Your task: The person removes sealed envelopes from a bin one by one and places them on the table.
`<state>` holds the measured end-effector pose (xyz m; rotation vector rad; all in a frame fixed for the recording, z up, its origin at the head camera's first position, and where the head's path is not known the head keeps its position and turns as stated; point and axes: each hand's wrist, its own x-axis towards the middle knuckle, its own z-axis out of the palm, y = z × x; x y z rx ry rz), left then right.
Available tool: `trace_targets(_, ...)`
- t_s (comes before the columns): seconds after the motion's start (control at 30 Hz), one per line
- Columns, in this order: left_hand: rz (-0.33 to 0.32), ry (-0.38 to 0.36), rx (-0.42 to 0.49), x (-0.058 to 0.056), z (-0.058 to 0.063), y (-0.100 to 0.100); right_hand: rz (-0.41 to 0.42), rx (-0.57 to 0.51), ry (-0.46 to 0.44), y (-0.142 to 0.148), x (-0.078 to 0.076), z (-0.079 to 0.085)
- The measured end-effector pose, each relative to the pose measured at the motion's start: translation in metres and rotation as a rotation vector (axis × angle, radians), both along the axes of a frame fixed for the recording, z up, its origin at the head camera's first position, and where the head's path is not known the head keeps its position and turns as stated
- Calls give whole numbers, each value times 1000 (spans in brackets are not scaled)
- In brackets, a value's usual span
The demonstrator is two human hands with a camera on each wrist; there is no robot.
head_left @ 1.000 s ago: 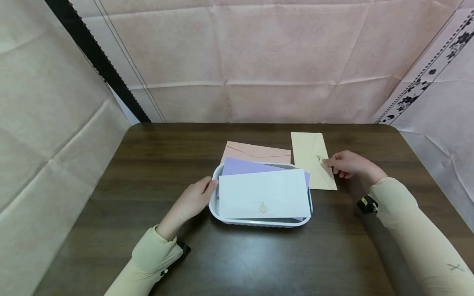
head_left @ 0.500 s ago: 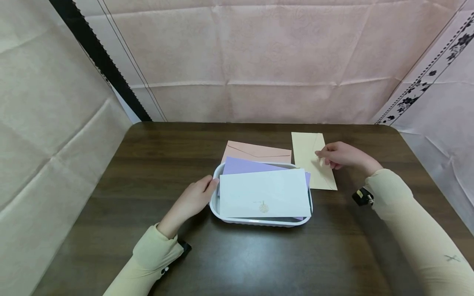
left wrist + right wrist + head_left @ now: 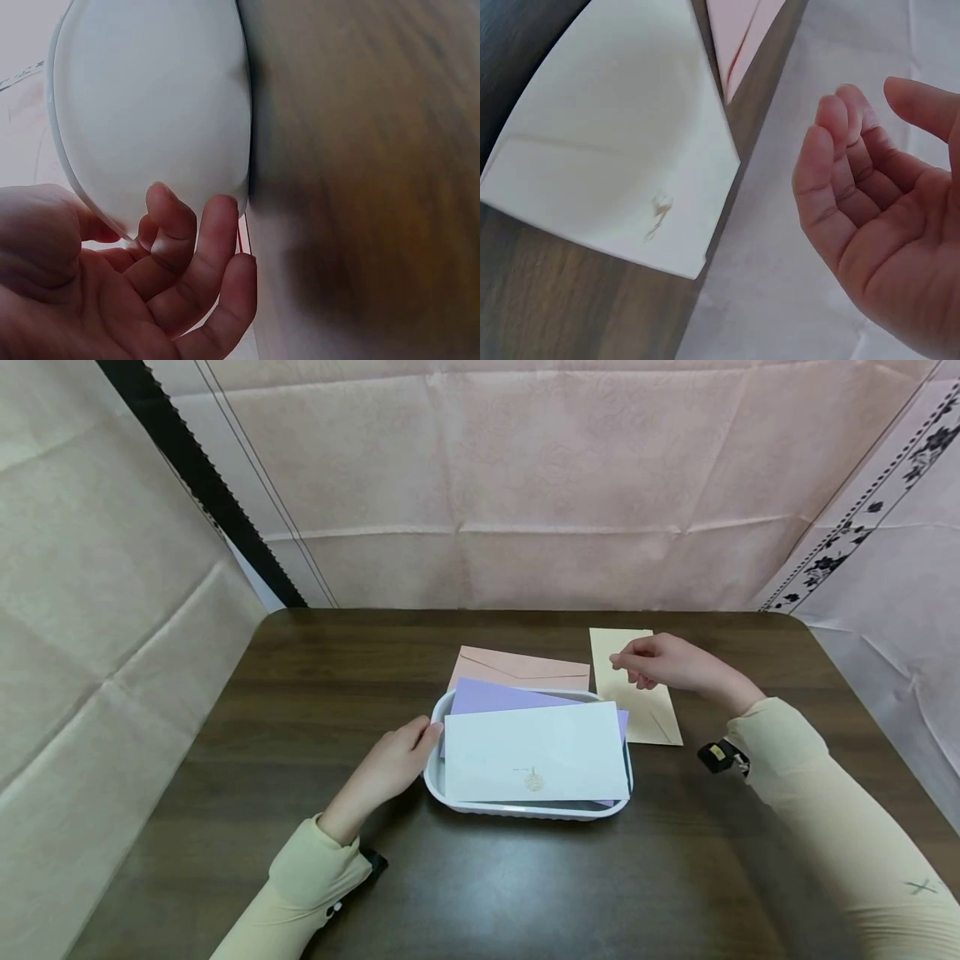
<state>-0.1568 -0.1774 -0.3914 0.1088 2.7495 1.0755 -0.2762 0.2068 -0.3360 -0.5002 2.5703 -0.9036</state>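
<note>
My left hand point(image 3: 390, 764) pinches the left rim of a white plastic basket point(image 3: 517, 812), thumb over the edge and fingers against the outer wall point(image 3: 157, 105). In the basket a white envelope point(image 3: 532, 752) with a small gold mark lies on top of a purple envelope point(image 3: 487, 695). Over the cream envelope point(image 3: 615, 668), right of the basket, hovers my right hand point(image 3: 671, 662). In the right wrist view its fingers are loosely curved, the thumb stands apart and nothing is held; the cream envelope point(image 3: 622, 112) lies beside it.
A pink envelope point(image 3: 517, 668) lies behind the basket, partly hidden by it. All stand on a dark wooden table point(image 3: 510, 893). Pale cloth point(image 3: 570, 460) hangs behind the table's far edge and at both sides.
My right hand has left the cream envelope's right edge and moved left and away from me, over the envelope. The left hand, basket and envelopes stay in place.
</note>
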Motion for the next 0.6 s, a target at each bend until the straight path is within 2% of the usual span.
trace_targets(0.6,2,-4,6,0,0,2,89,-62,-27,-25,17,17)
